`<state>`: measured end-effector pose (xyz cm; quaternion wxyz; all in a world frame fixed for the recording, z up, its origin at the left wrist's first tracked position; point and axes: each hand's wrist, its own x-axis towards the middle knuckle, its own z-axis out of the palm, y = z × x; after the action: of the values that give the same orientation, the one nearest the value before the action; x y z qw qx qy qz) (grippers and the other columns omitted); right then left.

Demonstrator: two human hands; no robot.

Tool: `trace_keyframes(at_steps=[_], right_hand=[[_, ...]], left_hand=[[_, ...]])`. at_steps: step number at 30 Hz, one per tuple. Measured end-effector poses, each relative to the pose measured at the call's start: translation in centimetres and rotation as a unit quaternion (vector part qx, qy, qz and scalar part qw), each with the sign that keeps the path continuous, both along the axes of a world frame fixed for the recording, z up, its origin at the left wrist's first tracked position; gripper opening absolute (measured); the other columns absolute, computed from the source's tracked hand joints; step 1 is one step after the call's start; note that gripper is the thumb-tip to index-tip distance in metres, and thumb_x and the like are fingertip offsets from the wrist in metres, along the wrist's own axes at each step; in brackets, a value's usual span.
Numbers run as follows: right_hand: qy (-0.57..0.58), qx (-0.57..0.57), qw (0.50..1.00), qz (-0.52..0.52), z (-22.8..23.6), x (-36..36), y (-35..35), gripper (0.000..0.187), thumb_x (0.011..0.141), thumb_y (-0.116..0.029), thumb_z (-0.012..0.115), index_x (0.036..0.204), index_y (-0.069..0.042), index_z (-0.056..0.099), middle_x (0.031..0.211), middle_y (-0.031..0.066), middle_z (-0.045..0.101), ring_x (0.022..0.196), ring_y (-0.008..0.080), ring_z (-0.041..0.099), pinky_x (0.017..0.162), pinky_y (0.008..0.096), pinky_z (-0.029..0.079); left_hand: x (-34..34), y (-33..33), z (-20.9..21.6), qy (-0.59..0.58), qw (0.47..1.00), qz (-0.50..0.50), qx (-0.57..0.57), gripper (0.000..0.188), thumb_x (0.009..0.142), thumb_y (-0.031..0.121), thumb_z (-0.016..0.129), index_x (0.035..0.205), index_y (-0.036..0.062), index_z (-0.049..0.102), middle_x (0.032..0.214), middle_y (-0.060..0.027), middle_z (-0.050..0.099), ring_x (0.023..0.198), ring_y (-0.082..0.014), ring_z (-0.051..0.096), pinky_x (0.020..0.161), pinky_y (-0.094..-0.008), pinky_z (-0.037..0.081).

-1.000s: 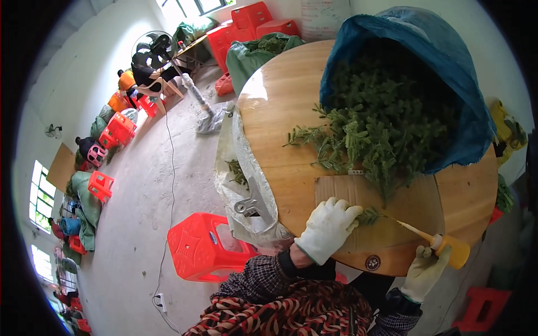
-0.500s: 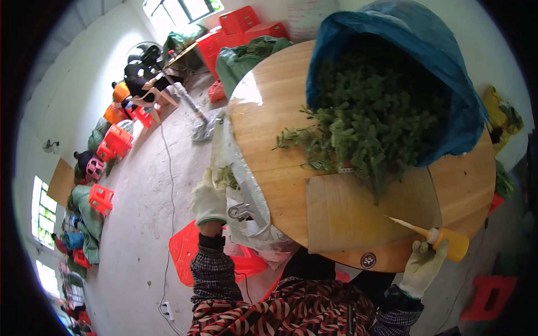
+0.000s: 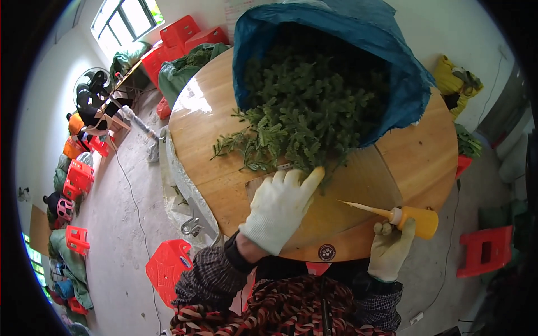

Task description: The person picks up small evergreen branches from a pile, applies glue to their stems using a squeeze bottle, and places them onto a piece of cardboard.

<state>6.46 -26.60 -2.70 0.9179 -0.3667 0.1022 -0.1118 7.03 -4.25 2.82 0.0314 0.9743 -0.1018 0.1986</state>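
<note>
My left hand [image 3: 278, 210], in a white knit glove, reaches over a cardboard sheet [image 3: 370, 193] on the round wooden table. Its forefinger stretches toward the near tips of green needle-leaved branches [image 3: 291, 123], and its other fingertips partly hide. No held sprig shows in it. These branches spill out of a large blue sack [image 3: 417, 106] lying with its mouth toward me. Gloved as well, my right hand [image 3: 389, 246] grips a yellow squeeze bottle [image 3: 419, 221] from below, its long thin nozzle pointing left over the cardboard.
A plastic-lined bag [image 3: 193, 204] hangs at the table's left edge by a metal clip [image 3: 192, 227]. Red stools [image 3: 168, 269] stand at left and right [image 3: 485, 252]. A yellow sack [image 3: 457, 84] sits at the far right. Cables cross the floor; other people sit far left.
My left hand has moved from the hanging bag to the branches over the cardboard, and the small sprig pieces near it stayed behind. The view has shifted right; the bottle stays in my right hand.
</note>
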Motion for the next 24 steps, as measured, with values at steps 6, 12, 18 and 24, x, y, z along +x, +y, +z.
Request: trace_keyframes(at_steps=[6, 12, 18, 24], right_hand=[[0.004, 0.009, 1.000, -0.006, 0.2, -0.1, 0.0, 0.027, 0.098, -0.033, 0.052, 0.102, -0.007, 0.056, 0.088, 0.0015, 0.058, 0.067, 0.0092, 0.050, 0.063, 0.0272, 0.044], [0.002, 0.022, 1.000, 0.011, 0.3, -0.1, -0.1, 0.026, 0.099, -0.032, 0.052, 0.101, -0.006, 0.057, 0.089, 0.0017, 0.058, 0.066, 0.0092, 0.051, 0.063, 0.0262, 0.045], [-0.014, 0.017, 1.000, 0.019, 0.2, 0.0, -0.2, 0.026, 0.099, -0.032, 0.052, 0.100, -0.007, 0.057, 0.090, 0.0018, 0.058, 0.066, 0.0087, 0.052, 0.063, 0.0256, 0.045], [-0.017, 0.005, 1.000, 0.022, 0.0, 0.1, -0.4, 0.025, 0.099, -0.033, 0.052, 0.101, -0.008, 0.057, 0.090, 0.0015, 0.057, 0.067, 0.0082, 0.052, 0.064, 0.0254, 0.046]], left_hand=[[4.4, 0.0, -1.6, -0.054, 0.988, 0.037, 0.142, 0.029, 0.078, 0.013, 0.061, 0.107, 0.0174, 0.063, 0.080, -0.0038, 0.053, 0.077, -0.0197, 0.057, 0.064, -0.0327, 0.049], [3.1, 0.9, -1.8, -0.008, 0.997, 0.028, 0.072, 0.019, 0.083, 0.018, 0.063, 0.102, 0.0160, 0.066, 0.084, -0.0038, 0.057, 0.081, -0.0233, 0.058, 0.065, -0.0370, 0.049], [-0.3, 0.9, -1.7, -0.060, 0.996, 0.009, -0.063, 0.017, 0.083, 0.020, 0.064, 0.099, 0.0149, 0.065, 0.081, -0.0050, 0.057, 0.077, -0.0255, 0.060, 0.064, -0.0388, 0.049], [1.9, 0.1, 0.4, 0.000, 0.999, 0.037, -0.027, 0.017, 0.085, 0.020, 0.062, 0.102, 0.0153, 0.062, 0.082, -0.0040, 0.056, 0.076, -0.0236, 0.061, 0.063, -0.0341, 0.050]])
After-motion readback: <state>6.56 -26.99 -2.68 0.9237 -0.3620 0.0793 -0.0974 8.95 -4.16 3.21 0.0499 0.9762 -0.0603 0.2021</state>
